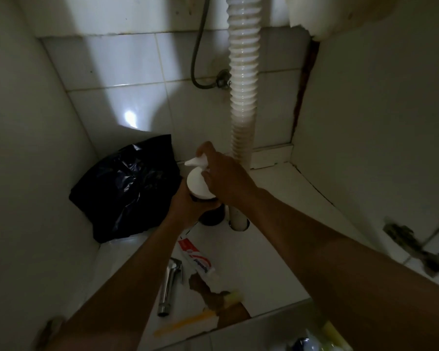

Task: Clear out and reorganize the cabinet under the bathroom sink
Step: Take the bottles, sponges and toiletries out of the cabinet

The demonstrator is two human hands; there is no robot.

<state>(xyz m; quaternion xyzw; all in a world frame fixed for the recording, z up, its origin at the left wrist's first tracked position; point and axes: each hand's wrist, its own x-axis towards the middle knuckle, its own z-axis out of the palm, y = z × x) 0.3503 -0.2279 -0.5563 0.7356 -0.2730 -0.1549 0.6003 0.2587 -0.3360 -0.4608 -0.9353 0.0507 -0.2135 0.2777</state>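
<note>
A dark pump bottle [197,184] with a white cap and white nozzle stands upright on the cabinet floor [271,224], just in front of the drain pipe. My left hand [188,206] grips its body from below and the left. My right hand [221,171] wraps around the white pump head from above, one finger over the nozzle. On the floor nearer me lie a toothpaste tube [197,258], a chrome sprayer head [169,285] and a yellow toothbrush [185,323].
A crumpled black plastic bag [127,188] fills the back left corner. The white corrugated drain pipe [242,79] runs down the middle into the floor; a grey hose [198,57] hangs beside it. The floor panel is chipped at the front edge [213,297]. A hinge [413,249] sits on the right wall.
</note>
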